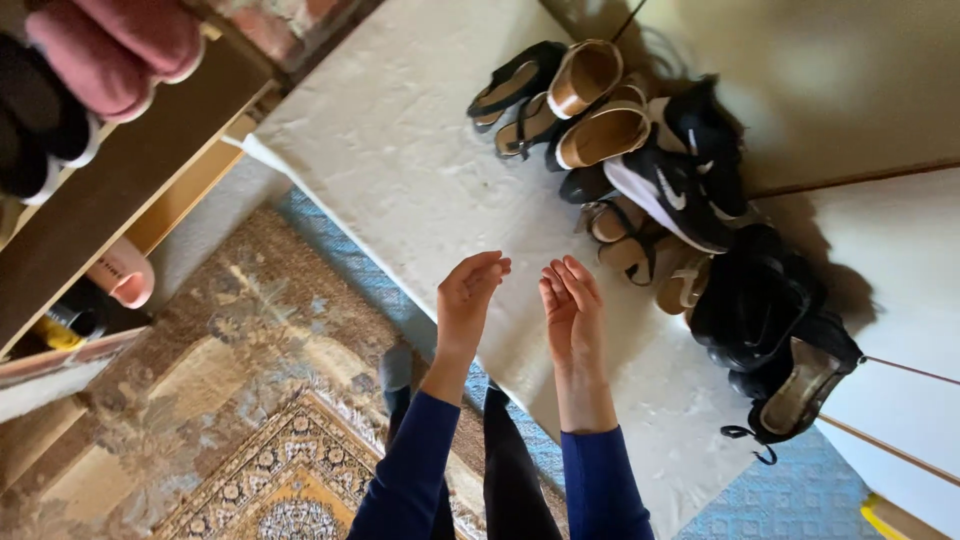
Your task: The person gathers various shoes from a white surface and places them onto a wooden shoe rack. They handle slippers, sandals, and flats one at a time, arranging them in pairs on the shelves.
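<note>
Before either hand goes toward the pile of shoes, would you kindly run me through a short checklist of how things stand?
1. Left hand free of any object: ok, open and bare.
2. Right hand free: ok, open, palm facing the left.
3. Pile of shoes in view on the pale mat: ok.
4. Mat bare between hands and pile: ok.
5. Shoes sorted in pairs: not ok, they overlap in a heap.
6. Black shoes nearest the right hand untangled: cannot tell.

The slab (400, 150) looked like rough, matt pale stone. The rug (240, 400) was woven cloth with a fringe. The shoes (690, 200) showed glossy black leather and smooth tan insoles. The shelf (110, 190) was dark wood; the sleeves (600, 480) were matt blue cloth.
</note>
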